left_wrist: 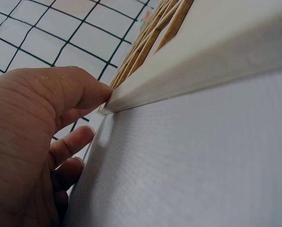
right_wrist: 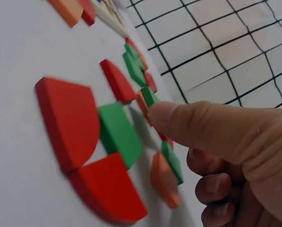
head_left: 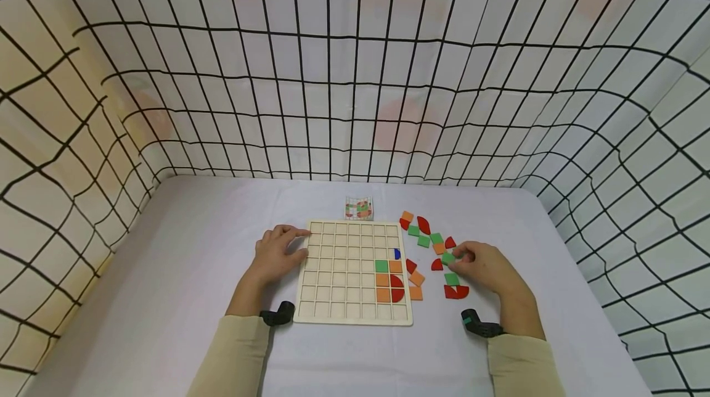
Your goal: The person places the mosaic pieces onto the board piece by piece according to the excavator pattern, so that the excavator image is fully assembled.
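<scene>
A pale wooden grid board point(head_left: 344, 274) lies flat on the table. At its left edge, near the far corner, my left hand point(head_left: 275, 253) touches the rim with thumb and forefinger; the other fingers hang loose. To the board's right, my right hand point(head_left: 482, 266) pinches a green square tile point(head_left: 448, 258) between thumb and fingers, above the loose pieces. Set in the board's right side are a blue piece point(head_left: 397, 254), a green square point(head_left: 381, 266), orange squares point(head_left: 383, 280) and red rounded pieces point(head_left: 397, 281).
Loose green, orange and red tiles lie scattered right of the board, among them a red rounded piece point(right_wrist: 70, 123) and a green tile point(right_wrist: 119, 132). Behind the board stands a small patterned card point(head_left: 359, 208). Black wire mesh point(head_left: 355, 101) encloses the white table point(head_left: 222, 218).
</scene>
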Motion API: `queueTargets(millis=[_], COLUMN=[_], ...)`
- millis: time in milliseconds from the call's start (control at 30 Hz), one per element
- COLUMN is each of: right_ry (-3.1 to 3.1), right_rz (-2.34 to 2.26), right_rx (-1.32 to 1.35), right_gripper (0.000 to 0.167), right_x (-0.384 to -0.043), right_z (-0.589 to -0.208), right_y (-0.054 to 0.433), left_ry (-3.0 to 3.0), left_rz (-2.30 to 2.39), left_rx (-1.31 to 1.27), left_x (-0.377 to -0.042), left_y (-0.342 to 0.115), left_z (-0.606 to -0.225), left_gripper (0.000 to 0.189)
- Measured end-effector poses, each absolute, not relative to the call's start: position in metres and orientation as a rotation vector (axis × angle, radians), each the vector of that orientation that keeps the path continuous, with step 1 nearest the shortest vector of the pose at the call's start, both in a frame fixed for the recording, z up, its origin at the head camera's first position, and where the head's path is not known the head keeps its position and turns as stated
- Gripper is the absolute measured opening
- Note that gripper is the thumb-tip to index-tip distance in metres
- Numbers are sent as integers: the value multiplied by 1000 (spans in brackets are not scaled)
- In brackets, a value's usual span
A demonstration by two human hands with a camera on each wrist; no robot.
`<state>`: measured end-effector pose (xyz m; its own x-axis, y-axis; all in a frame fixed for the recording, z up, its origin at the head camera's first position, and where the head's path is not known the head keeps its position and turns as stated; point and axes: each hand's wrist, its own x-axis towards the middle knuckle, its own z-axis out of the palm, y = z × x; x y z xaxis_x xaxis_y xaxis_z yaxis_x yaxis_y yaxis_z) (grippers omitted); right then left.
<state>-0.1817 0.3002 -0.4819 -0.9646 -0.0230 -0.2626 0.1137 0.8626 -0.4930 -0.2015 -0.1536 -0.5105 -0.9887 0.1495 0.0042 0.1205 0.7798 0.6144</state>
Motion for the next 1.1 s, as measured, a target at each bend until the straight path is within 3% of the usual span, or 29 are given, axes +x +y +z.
queueTargets(millis=[333,700,1100], right_ry=[2788,2859,2956], right_rz=[-888,-864,-847], right_rx=[59,-188,-277], right_gripper=[35,28,30], right_x=[-183,-184,-182], right_z=[-477,-484,-495], right_y=[278,225,187], left_ry=[2926,2924,2931], left_rz=[1014,1012,1021], left_rx=[233,228,241], left_x=[-200,-201,-201], left_y=[-154,-153,-154], left_z=[-510,-509,-510], left_gripper=[43,42,43])
